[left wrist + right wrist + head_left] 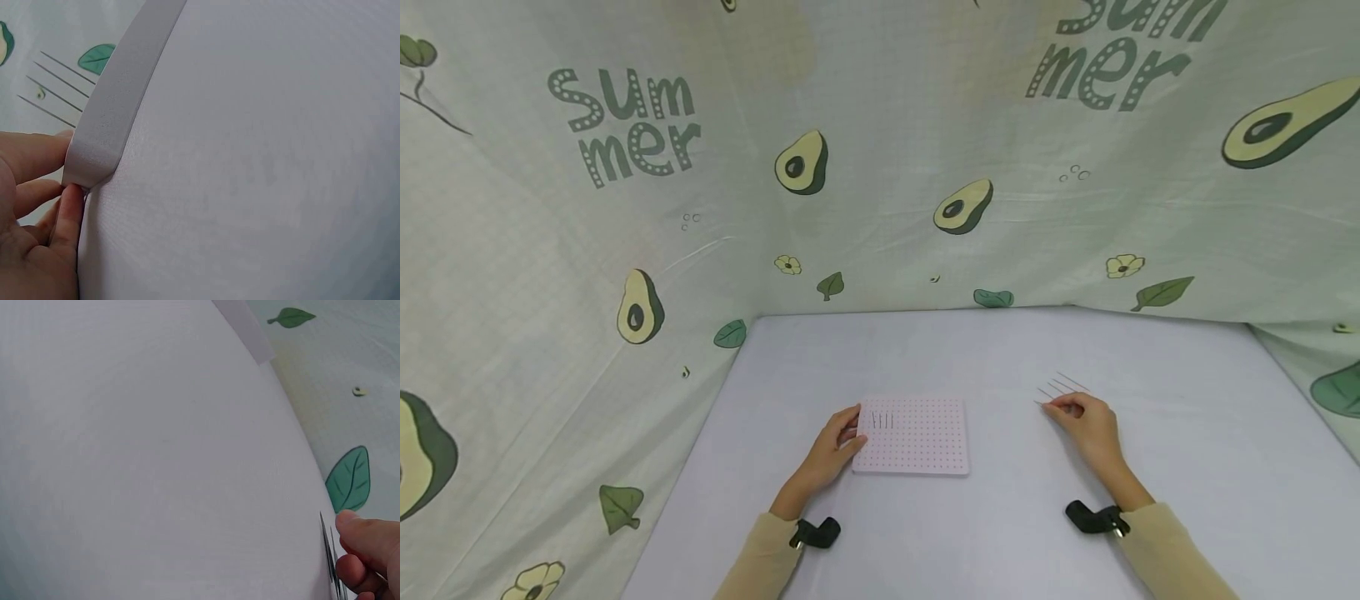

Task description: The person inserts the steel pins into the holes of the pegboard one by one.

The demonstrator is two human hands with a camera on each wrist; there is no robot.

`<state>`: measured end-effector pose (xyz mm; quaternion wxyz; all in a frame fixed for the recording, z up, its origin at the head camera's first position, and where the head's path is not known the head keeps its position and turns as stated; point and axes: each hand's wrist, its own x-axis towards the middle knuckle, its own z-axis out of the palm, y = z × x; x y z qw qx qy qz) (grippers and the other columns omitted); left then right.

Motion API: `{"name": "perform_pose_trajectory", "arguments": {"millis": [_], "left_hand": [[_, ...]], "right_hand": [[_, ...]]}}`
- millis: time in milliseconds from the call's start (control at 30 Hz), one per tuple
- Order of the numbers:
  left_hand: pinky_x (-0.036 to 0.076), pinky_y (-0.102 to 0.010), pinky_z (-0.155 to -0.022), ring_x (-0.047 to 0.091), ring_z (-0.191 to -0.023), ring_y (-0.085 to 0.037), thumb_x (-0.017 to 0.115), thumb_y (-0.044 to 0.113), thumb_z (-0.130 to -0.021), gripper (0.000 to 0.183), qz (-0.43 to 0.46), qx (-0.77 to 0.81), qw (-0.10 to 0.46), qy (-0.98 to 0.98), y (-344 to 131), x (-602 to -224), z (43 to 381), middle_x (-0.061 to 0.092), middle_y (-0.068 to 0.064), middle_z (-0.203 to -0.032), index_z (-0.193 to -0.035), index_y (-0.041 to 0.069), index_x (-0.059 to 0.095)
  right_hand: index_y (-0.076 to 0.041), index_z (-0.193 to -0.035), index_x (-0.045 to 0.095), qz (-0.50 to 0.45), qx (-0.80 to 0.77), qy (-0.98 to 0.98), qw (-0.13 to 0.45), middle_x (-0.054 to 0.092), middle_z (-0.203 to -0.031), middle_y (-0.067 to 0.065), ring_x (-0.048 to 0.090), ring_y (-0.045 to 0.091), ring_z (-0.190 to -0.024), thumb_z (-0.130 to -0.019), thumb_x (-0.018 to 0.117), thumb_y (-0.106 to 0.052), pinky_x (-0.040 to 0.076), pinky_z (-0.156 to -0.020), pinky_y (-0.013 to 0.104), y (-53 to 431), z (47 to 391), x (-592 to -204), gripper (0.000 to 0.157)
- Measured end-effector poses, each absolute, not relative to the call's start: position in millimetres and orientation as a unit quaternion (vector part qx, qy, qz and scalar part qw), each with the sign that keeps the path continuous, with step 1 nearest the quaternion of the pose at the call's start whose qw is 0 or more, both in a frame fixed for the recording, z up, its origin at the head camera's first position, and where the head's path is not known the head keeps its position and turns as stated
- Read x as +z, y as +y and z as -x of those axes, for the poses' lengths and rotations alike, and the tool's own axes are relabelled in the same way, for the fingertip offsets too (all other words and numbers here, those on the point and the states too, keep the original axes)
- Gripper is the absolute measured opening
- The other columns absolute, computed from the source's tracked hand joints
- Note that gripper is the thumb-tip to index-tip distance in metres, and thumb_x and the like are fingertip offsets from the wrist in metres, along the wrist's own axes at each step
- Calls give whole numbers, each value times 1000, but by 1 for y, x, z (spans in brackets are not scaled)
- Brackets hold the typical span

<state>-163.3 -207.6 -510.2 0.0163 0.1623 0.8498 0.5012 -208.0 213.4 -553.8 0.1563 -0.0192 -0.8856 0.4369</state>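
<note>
A pale pink pegboard (925, 437) with rows of small holes lies on the table. Several thin metal needles (883, 421) stand upright near its left side; the left wrist view shows these needles (56, 103) above the board's edge (103, 119). My left hand (829, 450) grips that left edge, fingers bent against its side. Right of the board, my right hand (1086, 421) is low over several loose needles (1071, 382) lying on the table. Its thumb and forefinger pinch the nearest needle, whose end pokes out past the fingertips. Needles (331, 556) also show beside these fingertips in the right wrist view.
The white table (1000, 533) ends at the back against a hanging cloth (880, 250) printed with avocados and leaves. A black wrist camera (818, 533) is strapped to the left wrist, and another black camera (1090, 517) to the right.
</note>
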Motion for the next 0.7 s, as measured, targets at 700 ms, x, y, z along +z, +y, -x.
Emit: {"name": "perform_pose_trajectory", "arguments": {"millis": [700], "left_hand": [[41, -52, -107, 48, -123, -46, 59, -6, -97, 56, -151, 502, 14, 852, -207, -512, 163, 40, -36, -141, -145, -18, 33]], "right_hand": [[-2, -81, 75, -22, 405, -892, 200, 58, -70, 1, 45, 16, -69, -80, 83, -7, 32, -59, 26, 208, 208, -560, 9]]}}
